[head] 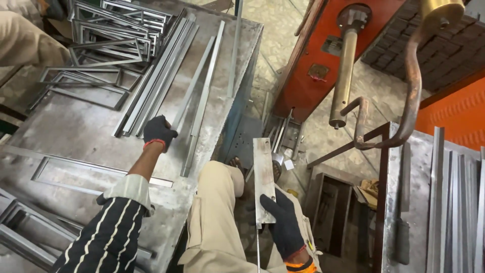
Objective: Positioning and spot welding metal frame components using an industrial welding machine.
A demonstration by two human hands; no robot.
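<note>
Head view: L hand (pixel 158 132), dark glove, reaches over the steel worktable (pixel 76 131) w/ fingers curled down onto the end of a loose metal strip (pixel 194 96), closing on it, not lifted yet. R hand (pixel 284 222), gloved, clamped round the lower end of a flat metal bar (pixel 264 179), held upright over the knee. Looks like the pick-up stage; next needs a firm pinch on the strip & a clean lift clear of the neighbouring strips (pixel 156 76).

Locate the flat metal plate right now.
Head view, lower centre: flat metal plate held upright in the right hand, beside the knee, right of the steel table.
</note>
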